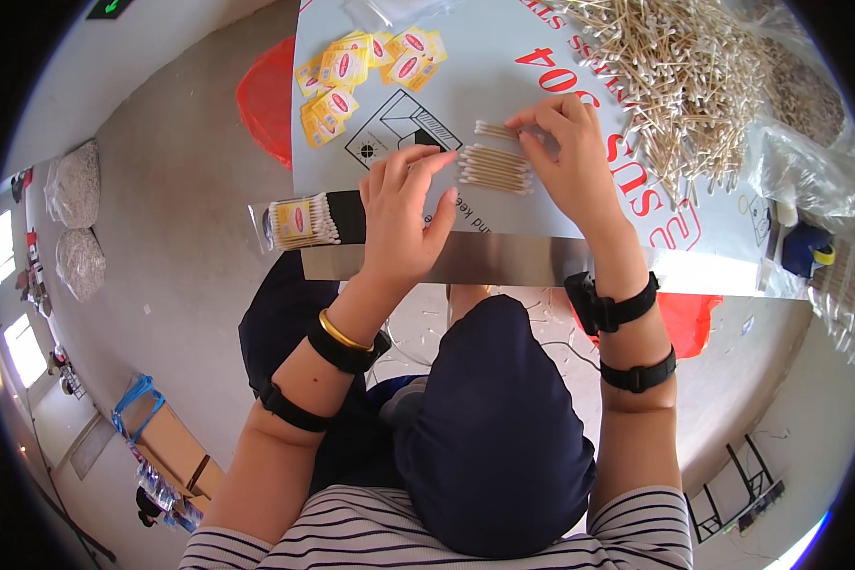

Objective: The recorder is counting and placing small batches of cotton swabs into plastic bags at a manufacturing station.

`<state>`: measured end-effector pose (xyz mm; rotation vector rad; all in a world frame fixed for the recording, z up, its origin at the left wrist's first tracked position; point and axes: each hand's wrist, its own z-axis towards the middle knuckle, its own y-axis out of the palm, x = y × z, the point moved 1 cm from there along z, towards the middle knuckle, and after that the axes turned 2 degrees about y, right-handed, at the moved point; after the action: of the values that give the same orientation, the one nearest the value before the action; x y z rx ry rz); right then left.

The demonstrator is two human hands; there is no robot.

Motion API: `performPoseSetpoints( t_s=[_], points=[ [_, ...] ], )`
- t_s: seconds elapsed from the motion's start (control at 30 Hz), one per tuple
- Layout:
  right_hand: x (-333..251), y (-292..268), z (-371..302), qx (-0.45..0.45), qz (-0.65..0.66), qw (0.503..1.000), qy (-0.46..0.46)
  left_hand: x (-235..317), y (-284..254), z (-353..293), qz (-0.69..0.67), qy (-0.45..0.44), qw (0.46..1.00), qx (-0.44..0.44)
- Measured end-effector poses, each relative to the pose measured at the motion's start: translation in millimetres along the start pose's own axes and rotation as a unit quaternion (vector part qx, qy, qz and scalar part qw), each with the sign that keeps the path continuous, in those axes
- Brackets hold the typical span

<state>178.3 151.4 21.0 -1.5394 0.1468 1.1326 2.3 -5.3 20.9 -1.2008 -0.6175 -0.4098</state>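
A neat row of cotton swabs (496, 169) lies side by side on the table between my hands. Just beyond it is a smaller group of cotton swabs (494, 130), whose right ends sit between the thumb and forefinger of my right hand (568, 157). My left hand (401, 204) hovers left of the row, its fingers spread and nothing in them; its fingertips come close to the swabs' left ends. By my left wrist, at the table's near edge, a clear bag of cotton swabs with a yellow label (294, 220) lies on a black piece.
A large heap of loose cotton swabs (679, 81) covers the far right, beside crumpled clear plastic (807, 176). Several yellow-white cards (344, 68) are scattered at the far left. A metal strip (503, 258) edges the table's near side. Red plastic (266, 103) hangs at the left edge.
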Motion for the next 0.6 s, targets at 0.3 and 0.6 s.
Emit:
performPoseSetpoints(
  t_s=[0.3,0.6],
  points=[
    [-8,1,-14,-0.008,0.02,1.0,0.01,3,8,-23,0.113,0.053,0.99,-0.058],
    [-6,-11,-43,0.04,-0.023,0.999,0.004,2,13,-8,0.128,0.054,0.986,-0.087]
  ],
)
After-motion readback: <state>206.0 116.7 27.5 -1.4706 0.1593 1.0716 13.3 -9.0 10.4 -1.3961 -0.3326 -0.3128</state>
